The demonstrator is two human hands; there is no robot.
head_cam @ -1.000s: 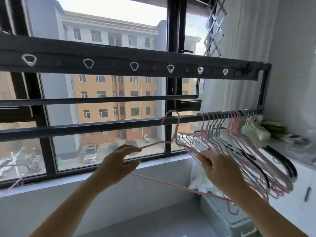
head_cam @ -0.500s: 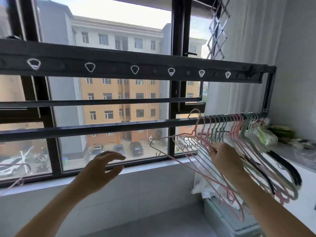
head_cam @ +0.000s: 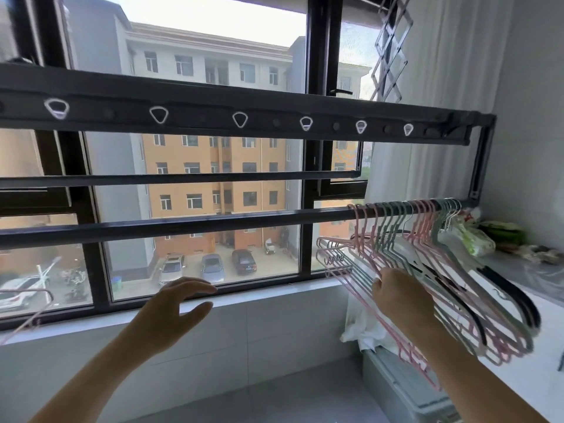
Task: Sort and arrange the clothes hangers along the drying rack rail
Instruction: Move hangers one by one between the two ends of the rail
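A dark drying rack rail (head_cam: 189, 225) runs across the window at chest height. At its right end hangs a tight bunch of several pink, grey-green and black hangers (head_cam: 409, 239). The leftmost pink hanger (head_cam: 355, 227) has its hook over the rail. My right hand (head_cam: 399, 296) rests against the lower bars of the bunch, fingers curled on the pink wires. My left hand (head_cam: 174, 309) hovers open below the rail, holding nothing. Another pink hanger (head_cam: 33, 309) shows at the far left edge.
An upper rack bar (head_cam: 274, 122) with white triangular rings runs overhead. A white counter (head_cam: 525, 288) on the right carries plastic bags and green items. A grey bin (head_cam: 403, 389) with white cloth sits below the hangers. The window sill lies just beyond my hands.
The pink hanger that both hands held has moved right and now hangs on the rail with the bunch. My left hand let go and stays open.
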